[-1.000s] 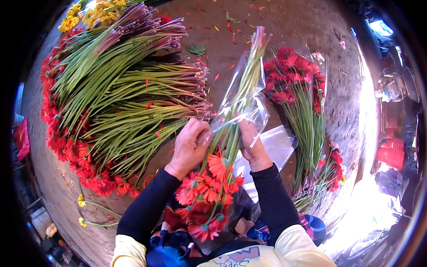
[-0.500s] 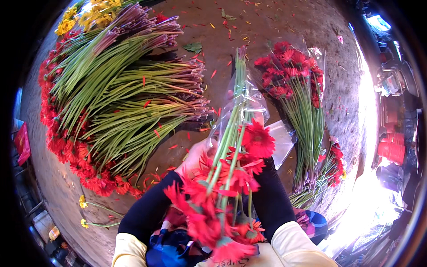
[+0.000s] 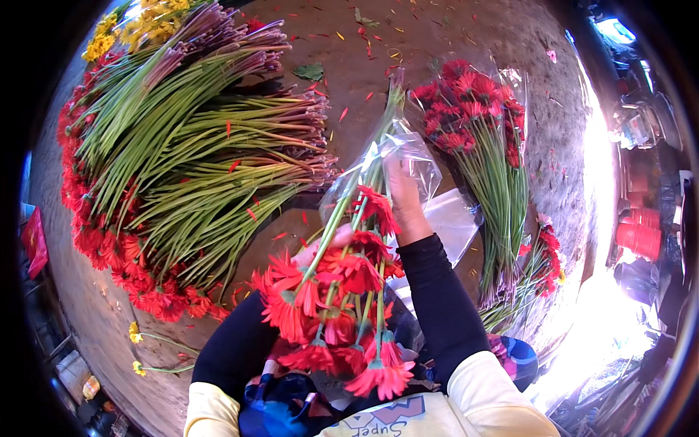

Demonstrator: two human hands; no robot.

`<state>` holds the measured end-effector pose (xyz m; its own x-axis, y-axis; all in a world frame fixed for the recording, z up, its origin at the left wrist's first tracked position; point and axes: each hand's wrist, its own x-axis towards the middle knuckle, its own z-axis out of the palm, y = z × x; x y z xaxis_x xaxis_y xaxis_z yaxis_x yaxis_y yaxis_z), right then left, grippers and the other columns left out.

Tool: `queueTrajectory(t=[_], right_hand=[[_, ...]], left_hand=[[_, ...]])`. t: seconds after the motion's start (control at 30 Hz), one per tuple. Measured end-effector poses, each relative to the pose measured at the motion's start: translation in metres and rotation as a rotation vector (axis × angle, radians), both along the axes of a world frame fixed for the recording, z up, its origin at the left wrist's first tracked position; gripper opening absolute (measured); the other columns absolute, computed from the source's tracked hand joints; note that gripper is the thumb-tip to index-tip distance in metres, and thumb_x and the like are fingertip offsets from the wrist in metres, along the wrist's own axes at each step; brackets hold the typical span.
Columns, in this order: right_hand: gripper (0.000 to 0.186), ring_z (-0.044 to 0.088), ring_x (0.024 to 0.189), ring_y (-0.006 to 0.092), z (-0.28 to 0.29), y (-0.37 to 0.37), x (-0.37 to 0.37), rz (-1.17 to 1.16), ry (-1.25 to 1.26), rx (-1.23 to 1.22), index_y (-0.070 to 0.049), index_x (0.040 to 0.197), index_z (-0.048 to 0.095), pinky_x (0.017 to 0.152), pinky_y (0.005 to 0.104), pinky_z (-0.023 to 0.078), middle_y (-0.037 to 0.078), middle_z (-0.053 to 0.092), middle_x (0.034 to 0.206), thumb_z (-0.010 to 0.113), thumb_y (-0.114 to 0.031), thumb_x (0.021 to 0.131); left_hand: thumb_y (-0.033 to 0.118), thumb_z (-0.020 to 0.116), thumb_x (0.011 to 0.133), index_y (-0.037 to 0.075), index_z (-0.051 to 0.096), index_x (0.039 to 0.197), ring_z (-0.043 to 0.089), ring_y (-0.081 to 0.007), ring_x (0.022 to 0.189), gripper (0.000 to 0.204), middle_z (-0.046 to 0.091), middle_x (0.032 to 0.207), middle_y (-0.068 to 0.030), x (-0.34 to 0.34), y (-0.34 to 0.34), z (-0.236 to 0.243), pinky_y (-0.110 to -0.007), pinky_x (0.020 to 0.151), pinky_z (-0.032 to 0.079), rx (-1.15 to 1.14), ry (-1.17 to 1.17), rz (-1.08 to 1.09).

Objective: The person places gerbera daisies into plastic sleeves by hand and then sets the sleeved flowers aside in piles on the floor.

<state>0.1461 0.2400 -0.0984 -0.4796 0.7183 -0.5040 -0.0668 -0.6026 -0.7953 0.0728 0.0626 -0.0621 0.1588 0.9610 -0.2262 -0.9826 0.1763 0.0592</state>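
Note:
A bunch of red gerberas hangs with its blooms toward me and its green stems pointing away. My left hand, mostly hidden under blooms and stems, is closed around the stems. A clear plastic sleeve surrounds the far part of the stems. On its right side my right hand grips the sleeve beside the stems, fingertips partly behind the shiny film. Below that wrist lie flat clear plastic sleeves.
A large pile of red gerberas covers the left, cut ends facing the middle. Yellow flowers lie at the far left. A sleeved red bunch rests at right, with loose red flowers beside it. Petals litter the brown surface.
The blooms have swung slightly left and spread apart. My right hand, earlier mostly hidden behind the bunch, now shows at the sleeve's right side. My left hand is more covered by blooms.

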Motion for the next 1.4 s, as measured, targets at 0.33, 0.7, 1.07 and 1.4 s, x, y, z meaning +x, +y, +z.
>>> queueTrajectory(t=[0.33,0.7,1.07,1.4], right_hand=[[0.046,0.051,0.113,0.0185,0.078,-0.066,0.023,-0.018,0.079,0.311,-0.006,0.134,0.037,0.097,0.0322,0.039,0.013,0.052,0.127,0.055,-0.02,0.094],[0.039,0.06,0.068,0.0115,0.115,-0.123,0.131,0.007,-0.094,-0.299,-0.01,0.122,0.036,0.054,0.0199,0.048,0.007,0.059,0.087,0.058,-0.015,0.091],[0.05,0.042,0.067,0.0121,0.07,-0.07,0.129,0.017,-0.806,1.239,-0.005,0.104,0.052,0.061,0.0272,0.04,0.001,0.044,0.077,0.081,-0.016,0.065],[0.064,0.046,0.098,0.02,0.07,-0.1,0.081,0.074,-0.317,0.811,-0.003,0.11,0.047,0.079,0.0322,0.045,0.01,0.041,0.107,0.082,-0.026,0.063]], left_hand=[[0.016,0.057,0.088,0.0,0.055,0.109,0.064,-0.0237,0.087,0.026,0.064,0.1,-0.0132,0.017,-0.011,-0.007,-0.037,0.079,0.054,-0.037,-0.434,-0.053],[0.018,0.058,0.088,0.0,0.055,0.111,0.065,-0.025,0.083,0.029,0.064,0.098,-0.0136,0.018,-0.014,-0.004,-0.038,0.076,0.056,-0.091,-0.197,0.001],[0.016,0.058,0.088,0.0,0.055,0.111,0.065,-0.0236,0.083,0.028,0.064,0.098,-0.0125,0.007,-0.017,0.01,-0.037,0.077,0.055,-0.174,0.305,0.209],[0.015,0.058,0.087,0.001,0.055,0.111,0.064,-0.0223,0.084,0.028,0.063,0.098,-0.0116,0.017,-0.015,0.007,-0.036,0.077,0.054,-0.196,0.372,0.274]])
